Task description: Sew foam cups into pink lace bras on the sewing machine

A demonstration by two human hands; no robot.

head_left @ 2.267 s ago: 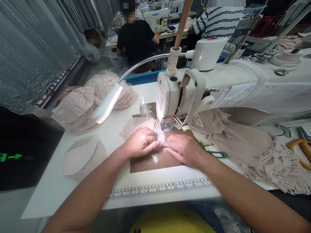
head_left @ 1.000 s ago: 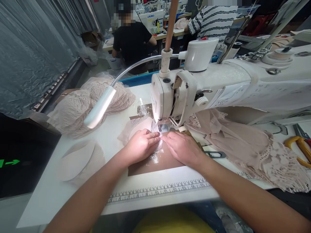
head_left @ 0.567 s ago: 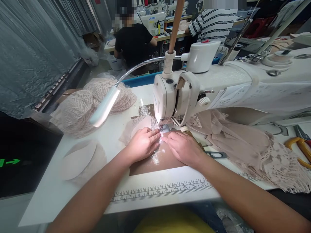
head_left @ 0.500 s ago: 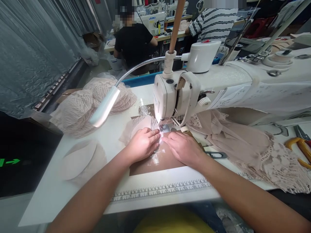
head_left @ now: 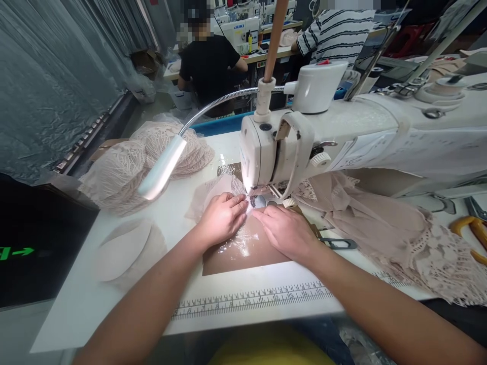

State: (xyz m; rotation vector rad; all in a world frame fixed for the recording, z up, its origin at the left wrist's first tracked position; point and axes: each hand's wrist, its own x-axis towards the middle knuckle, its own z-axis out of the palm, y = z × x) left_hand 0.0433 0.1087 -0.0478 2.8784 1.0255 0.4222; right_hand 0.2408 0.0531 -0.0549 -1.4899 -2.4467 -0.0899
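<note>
My left hand [head_left: 221, 219] lies flat, fingers stretched out, pressing a pale lace piece [head_left: 213, 190] onto the brown plate [head_left: 243, 256] just before the needle of the white sewing machine [head_left: 281, 147]. My right hand [head_left: 283, 230] rests flat beside it, fingertips pointing at the presser foot and touching the same lace. The lace runs from under both hands back to the left of the machine head. The needle area is brightly lit, and the fabric there is washed out.
A gooseneck lamp [head_left: 162, 167] hangs over the table's left. Lace cups [head_left: 125, 167] are piled at back left, flat oval pads [head_left: 122, 248] nearer. Beige lace fabric [head_left: 384, 223] heaps at right, with yellow-handled scissors [head_left: 470, 228]. A printed ruler [head_left: 251, 299] edges the table. Two people work behind.
Both hands have slid forward toward the needle, feeding the lace, which now lies further back and left of the machine head. My left hand went from curled to flat.
</note>
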